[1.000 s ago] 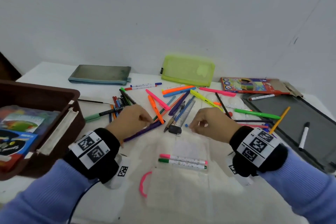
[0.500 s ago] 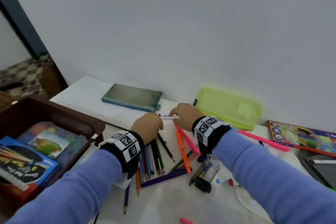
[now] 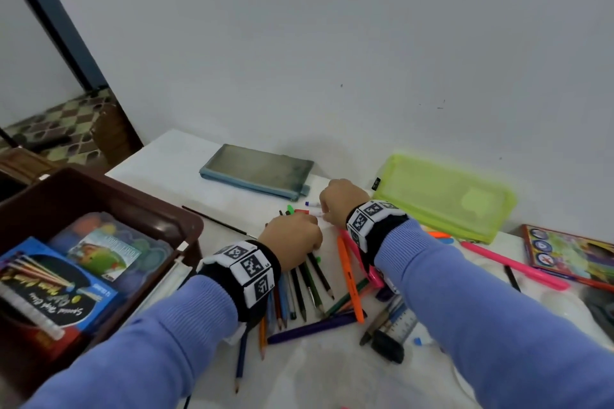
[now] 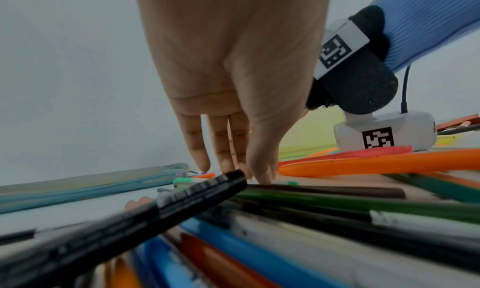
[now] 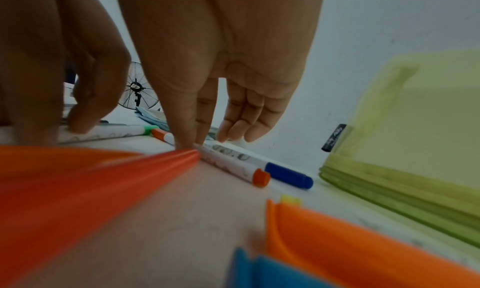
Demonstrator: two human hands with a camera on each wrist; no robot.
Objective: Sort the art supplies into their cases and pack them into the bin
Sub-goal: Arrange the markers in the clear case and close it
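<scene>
Gathering loose markers just left of the green case (image 3: 445, 196), the right hand (image 3: 342, 201) pinches a white marker (image 5: 228, 159), which likely needs lifting next.

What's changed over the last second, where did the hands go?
Both hands moved from the near middle of the table to the far side. The right hand now pinches a white marker with orange ends; the left hand rests on pencils beside a green-capped marker. The green pouch, grey pouch and bin stayed put.
</scene>
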